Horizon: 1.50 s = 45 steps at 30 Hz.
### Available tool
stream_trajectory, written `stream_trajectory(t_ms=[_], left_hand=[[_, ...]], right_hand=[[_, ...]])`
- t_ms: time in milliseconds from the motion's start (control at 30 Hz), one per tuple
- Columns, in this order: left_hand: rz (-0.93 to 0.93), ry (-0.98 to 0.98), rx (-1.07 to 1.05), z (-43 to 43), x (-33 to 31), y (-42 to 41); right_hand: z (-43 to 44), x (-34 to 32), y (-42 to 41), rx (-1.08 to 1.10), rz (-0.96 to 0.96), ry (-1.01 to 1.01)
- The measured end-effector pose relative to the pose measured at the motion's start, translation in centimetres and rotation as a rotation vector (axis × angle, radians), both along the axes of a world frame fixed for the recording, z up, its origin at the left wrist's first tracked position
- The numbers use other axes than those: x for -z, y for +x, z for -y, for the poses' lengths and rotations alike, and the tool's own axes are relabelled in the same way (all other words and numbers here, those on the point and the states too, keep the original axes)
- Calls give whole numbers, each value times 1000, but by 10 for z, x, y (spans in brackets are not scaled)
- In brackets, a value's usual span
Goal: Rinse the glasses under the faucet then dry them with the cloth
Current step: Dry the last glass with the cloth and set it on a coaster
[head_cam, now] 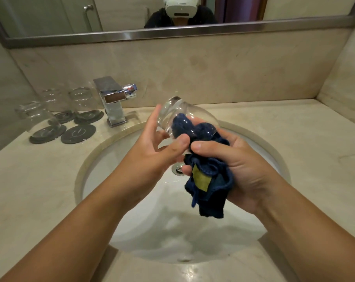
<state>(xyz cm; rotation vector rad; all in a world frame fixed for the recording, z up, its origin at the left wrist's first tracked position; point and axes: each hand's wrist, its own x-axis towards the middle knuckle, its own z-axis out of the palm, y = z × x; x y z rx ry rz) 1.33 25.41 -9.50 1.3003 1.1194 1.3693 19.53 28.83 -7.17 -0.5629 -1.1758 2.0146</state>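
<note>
The glass (184,117) lies tilted in my left hand (158,143), base pointing up and away from me, mouth turned toward my right hand (239,165). Part of the dark blue cloth (209,174) is stuffed inside the bowl; the rest hangs bunched below my right palm. My left fingers run nearly straight along the far side of the glass, and the thumb presses back near the rim, so the hold is a light pinch, not a full wrap. My right thumb and curled fingers clamp the cloth just outside the mouth.

I judge the risk to be that loose left hold: if I twist the cloth hard, a wet glass could turn out of my fingers and drop into the sink (132,200) directly beneath. Forcing too much cloth in could also strain the thin rim.

Both forearms reach in from below and meet over the basin. Beyond my left hand stands the faucet (113,98), with three upturned glasses (81,100) on coasters (78,133).
</note>
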Motion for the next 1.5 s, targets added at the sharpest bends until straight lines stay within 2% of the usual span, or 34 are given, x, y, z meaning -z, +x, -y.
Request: stream_trajectory(t_ms=[167, 233, 333, 467, 600, 800, 900, 1067, 1167, 1267, 1400, 1500], left_hand=[[36, 15, -94, 3, -1, 14], [39, -2, -96, 4, -1, 13], [75, 5, 7, 5, -2, 10], [63, -4, 109, 5, -4, 1], [-38, -73, 121, 7, -4, -7], [-58, -74, 88, 11, -10, 2], [-24, -67, 64, 8, -8, 3], [43, -31, 40, 6, -7, 5], [90, -10, 32, 7, -6, 3], [97, -37, 45, 8, -9, 6], [64, -87, -36, 7, -7, 10], [55, -107, -22, 6, -5, 10]], right_hand=[[5, 2, -5, 43, 158, 181], [6, 1, -4, -21, 114, 118], [7, -2, 0, -113, -18, -29], [7, -4, 2, -130, -81, -149], [2, -3, 5, -102, 59, -25], [6, 2, -2, -45, 185, 189], [6, 2, -2, -36, 181, 180], [6, 0, 0, -110, 58, 15], [4, -1, 1, -75, 41, -17], [4, -1, -1, -7, 63, 48], [8, 5, -5, 65, 220, 255], [8, 6, -6, 13, 189, 211]])
